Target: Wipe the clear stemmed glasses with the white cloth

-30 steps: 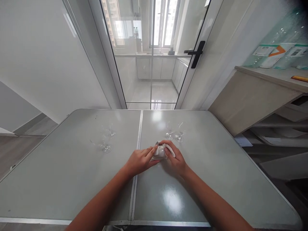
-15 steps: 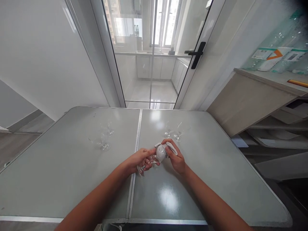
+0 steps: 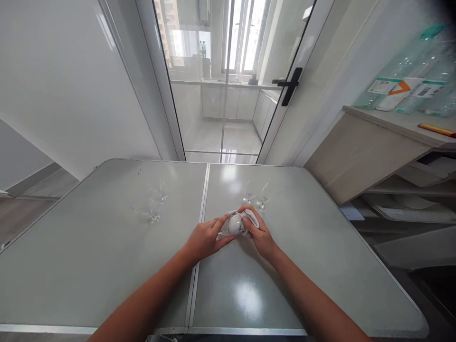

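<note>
My left hand [image 3: 211, 237] is closed around a clear stemmed glass [image 3: 234, 225], its bowl turned toward my right hand. The stem and foot are mostly hidden behind my left fingers. In my right hand [image 3: 257, 232] a white cloth [image 3: 252, 218] is bunched up, with part of it stuffed inside the bowl. Both hands are close together above the table, just right of its metal seam. Beyond them stand two clear stemmed glasses, one at the right [image 3: 262, 205] and one beside it [image 3: 247, 199].
Two more stemmed glasses, a nearer one [image 3: 154, 218] and a farther one [image 3: 162, 197], stand on the table's left half. The grey-green table [image 3: 107, 266] reaches toward a glass door [image 3: 224, 118]. At right, a shelf unit [image 3: 374, 152] carries plastic bottles [image 3: 402, 90].
My left hand has shifted its hold from the stem up around the bowl, and the glass has turned so its foot no longer shows. My right hand keeps the cloth at the bowl.
</note>
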Tool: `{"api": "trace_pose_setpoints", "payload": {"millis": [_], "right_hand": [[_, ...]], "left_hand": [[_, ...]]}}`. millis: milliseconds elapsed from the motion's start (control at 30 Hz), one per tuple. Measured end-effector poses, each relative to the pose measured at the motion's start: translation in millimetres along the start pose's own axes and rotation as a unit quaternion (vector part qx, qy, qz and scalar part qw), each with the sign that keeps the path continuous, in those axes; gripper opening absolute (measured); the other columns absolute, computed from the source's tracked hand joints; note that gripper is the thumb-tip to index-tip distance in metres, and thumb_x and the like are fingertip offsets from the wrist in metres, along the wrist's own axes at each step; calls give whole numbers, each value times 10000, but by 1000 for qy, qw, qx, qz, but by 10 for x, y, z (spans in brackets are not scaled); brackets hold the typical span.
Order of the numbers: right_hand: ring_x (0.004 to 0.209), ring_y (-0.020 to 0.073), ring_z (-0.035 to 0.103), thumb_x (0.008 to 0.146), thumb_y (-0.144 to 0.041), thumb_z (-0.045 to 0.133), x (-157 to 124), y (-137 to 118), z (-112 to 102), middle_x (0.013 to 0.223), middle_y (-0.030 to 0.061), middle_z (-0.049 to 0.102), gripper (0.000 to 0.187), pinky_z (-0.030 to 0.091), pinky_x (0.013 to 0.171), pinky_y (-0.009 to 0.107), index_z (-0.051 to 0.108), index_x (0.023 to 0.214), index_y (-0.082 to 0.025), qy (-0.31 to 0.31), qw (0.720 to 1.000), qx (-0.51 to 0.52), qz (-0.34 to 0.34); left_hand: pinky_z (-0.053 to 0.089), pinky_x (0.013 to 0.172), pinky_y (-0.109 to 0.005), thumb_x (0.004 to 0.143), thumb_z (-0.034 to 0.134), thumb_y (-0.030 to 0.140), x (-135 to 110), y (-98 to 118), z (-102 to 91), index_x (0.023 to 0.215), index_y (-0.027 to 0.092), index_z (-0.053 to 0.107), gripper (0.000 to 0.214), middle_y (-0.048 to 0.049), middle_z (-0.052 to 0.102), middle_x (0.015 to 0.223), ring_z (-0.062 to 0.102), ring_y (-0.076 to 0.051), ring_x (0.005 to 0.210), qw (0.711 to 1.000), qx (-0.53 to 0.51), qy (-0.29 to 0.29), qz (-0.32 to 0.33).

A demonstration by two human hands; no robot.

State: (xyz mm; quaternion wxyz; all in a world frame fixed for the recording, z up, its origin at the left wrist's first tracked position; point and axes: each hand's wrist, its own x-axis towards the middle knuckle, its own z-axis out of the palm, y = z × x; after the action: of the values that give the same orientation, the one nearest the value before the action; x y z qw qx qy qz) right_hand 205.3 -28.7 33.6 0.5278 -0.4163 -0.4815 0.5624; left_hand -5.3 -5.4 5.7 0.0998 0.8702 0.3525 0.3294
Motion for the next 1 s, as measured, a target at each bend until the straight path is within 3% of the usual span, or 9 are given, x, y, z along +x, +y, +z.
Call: {"api": "trace_pose_setpoints", "payload": {"millis": [200, 367, 533, 633, 700, 800, 867, 933, 1000], "right_hand": [[689, 150, 475, 945, -496, 683, 53, 102, -37, 819, -15, 544, 301, 385, 592, 245, 597, 1121, -267, 67, 994, 86, -5], [812, 189, 567, 969, -494, 644, 20, -8, -35, 936, 12, 620, 357, 472, 692, 287, 580, 1261, -299, 96, 983, 153, -9], [1122, 250, 611, 997, -527, 570, -33, -78, -24, 1269, 67, 652, 434, 505, 929, 379, 565, 1374, -313, 124, 975, 172, -60], [1201, 295, 602, 996, -582, 518, -43, -56, 7, 1362, 89, 634, 461, 493, 992, 444, 593, 1352, -299, 68, 980, 179, -58], [1177, 314, 618, 991, -602, 490, -42, -37, 54, 1362, 105, 640, 492, 503, 977, 473, 592, 1358, -291, 3, 982, 187, -33], [1124, 315, 640, 1007, -587, 423, -23, -17, 143, 1339, 117, 651, 512, 524, 934, 482, 571, 1390, -281, -53, 977, 204, -3], [1094, 313, 651, 1016, -582, 398, -10, 8, 188, 1288, 131, 674, 528, 534, 916, 477, 589, 1381, -250, -73, 978, 195, 20], [1100, 310, 653, 1017, -572, 430, -18, 62, 208, 1256, 136, 688, 530, 537, 929, 471, 592, 1388, -231, -71, 982, 172, 30], [1151, 300, 641, 1012, -541, 499, -51, 145, 202, 1290, 126, 680, 521, 524, 983, 465, 557, 1436, -245, -36, 991, 131, 7]], "left_hand": [[547, 609, -270, 849, 776, 471, 43, 49, 34, 1267, 246, 545, 528, -44, 772, 1052, 669, -134, 594, 990, -91, -5, -106], [540, 652, -271, 871, 753, 397, 41, 16, -24, 1243, 235, 563, 448, -50, 761, 1014, 621, -124, 619, 979, -162, 4, -122], [524, 663, -263, 931, 691, 420, 22, -12, -41, 1289, 230, 580, 420, -65, 770, 1036, 575, -115, 623, 966, -225, 52, -116], [511, 652, -257, 959, 637, 493, 11, 29, -29, 1348, 225, 593, 475, -64, 765, 994, 572, -119, 627, 955, -274, 45, -100], [488, 622, -251, 959, 610, 559, 5, 61, -8, 1362, 204, 595, 537, -37, 734, 844, 564, -125, 604, 944, -309, 30, -113], [427, 544, -226, 913, 628, 645, 8, 95, 49, 1318, 183, 573, 616, 29, 626, 640, 522, -119, 531, 913, -374, 11, -163], [380, 482, -204, 880, 643, 687, 24, 107, 93, 1225, 206, 525, 603, 57, 600, 605, 482, -105, 473, 874, -435, 29, -216], [348, 445, -186, 884, 624, 701, 55, 113, 123, 1089, 237, 453, 536, 69, 604, 597, 463, -95, 436, 832, -485, 64, -263], [348, 447, -178, 911, 596, 686, 98, 116, 123, 979, 250, 387, 488, 71, 609, 587, 472, -93, 429, 808, -503, 94, -291]]}}
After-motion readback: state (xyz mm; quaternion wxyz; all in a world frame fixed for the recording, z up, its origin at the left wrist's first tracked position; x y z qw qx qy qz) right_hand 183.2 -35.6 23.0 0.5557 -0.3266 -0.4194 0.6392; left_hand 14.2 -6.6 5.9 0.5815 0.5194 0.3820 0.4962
